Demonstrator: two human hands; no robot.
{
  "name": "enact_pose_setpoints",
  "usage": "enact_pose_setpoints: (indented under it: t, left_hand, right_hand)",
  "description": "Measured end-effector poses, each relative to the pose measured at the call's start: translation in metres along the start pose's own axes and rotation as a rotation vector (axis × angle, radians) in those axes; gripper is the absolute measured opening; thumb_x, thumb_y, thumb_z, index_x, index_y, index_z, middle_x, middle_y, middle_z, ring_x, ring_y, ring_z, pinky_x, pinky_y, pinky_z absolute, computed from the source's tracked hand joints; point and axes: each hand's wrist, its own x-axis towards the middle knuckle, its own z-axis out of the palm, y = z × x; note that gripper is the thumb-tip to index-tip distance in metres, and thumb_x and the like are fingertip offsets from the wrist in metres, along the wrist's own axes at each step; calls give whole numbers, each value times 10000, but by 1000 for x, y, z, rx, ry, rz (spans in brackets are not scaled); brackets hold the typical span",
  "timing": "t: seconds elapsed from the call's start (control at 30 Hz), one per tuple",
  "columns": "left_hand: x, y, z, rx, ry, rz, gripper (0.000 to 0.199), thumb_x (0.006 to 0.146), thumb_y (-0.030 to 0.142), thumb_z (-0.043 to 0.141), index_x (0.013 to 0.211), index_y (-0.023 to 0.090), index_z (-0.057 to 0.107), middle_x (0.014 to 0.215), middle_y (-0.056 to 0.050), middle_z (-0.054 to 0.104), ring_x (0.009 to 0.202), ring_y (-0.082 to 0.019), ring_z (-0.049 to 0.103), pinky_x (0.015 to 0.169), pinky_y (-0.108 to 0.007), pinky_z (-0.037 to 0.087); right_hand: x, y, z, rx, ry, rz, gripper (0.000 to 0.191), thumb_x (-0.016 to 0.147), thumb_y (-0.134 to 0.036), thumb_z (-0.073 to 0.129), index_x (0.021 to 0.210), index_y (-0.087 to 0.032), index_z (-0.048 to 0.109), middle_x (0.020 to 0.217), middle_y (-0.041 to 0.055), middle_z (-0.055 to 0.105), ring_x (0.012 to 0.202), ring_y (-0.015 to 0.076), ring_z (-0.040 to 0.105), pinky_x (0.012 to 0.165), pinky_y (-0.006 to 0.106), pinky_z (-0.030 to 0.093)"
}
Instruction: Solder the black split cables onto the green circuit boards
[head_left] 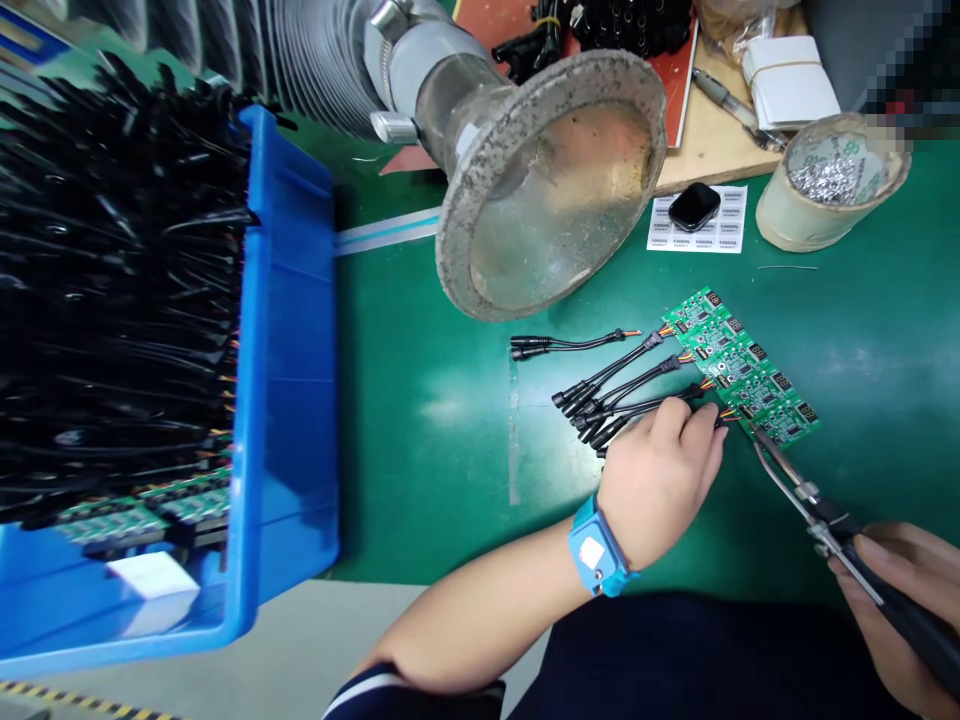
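Several green circuit boards (742, 365), joined in a slanting row, lie on the green mat. Short black cables (626, 378) run from the boards' left edge. With its fingers pinched, my left hand (664, 475) holds the wire end of the nearest cable against the lowest board; a blue wrist strap (598, 548) is around that wrist. My right hand (900, 590) grips a soldering iron (825, 515) with a thin metal feed tube along it. The iron's tip is at the lowest board, close to the wires. One loose black cable (570, 343) lies apart, left of the boards.
A blue bin (292, 350) full of black cables and boards stands at left. Above the mat hangs a round fume hood (457, 235) on a grey hose. A tape roll (795, 218) holding silvery scraps, a label sheet (735, 232) and a black smartwatch-like piece (694, 207) lie farther back.
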Motion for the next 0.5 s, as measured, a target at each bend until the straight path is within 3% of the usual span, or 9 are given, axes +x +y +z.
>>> enact_pose_setpoints:
  t: [0.1,0.2,0.37,0.5]
  left_hand:
    - [0,0,0,-8,27,30,244,907,256,444,1047,118,589,811,-49,567,684,-134,535,587,-264,467]
    - [0,-1,-1,18,19,65,243,908,246,449,1063,115,583,744,-40,552,676,-144,518,583,-275,459]
    - [2,-2,2,-50,36,49,270,898,315,473,1051,124,588,830,-53,575,745,-151,539,652,-286,494]
    - [3,-1,3,-58,35,51,236,900,274,474,1034,128,600,821,-47,581,748,-140,539,674,-271,498]
  right_hand:
    - [8,-4,-2,-9,-69,-75,307,776,-40,543,1057,-163,534,676,25,571,598,139,537,493,265,489]
    - [11,-7,-2,-15,-50,-64,286,787,-36,528,1049,-151,528,679,30,564,594,133,528,490,263,485]
    - [12,-8,-1,-6,-52,-34,263,808,-53,504,1046,-159,530,683,29,559,602,133,528,500,270,490]
    - [12,-8,0,12,-52,-48,276,797,-37,521,1053,-139,539,705,40,570,638,133,545,522,265,490]
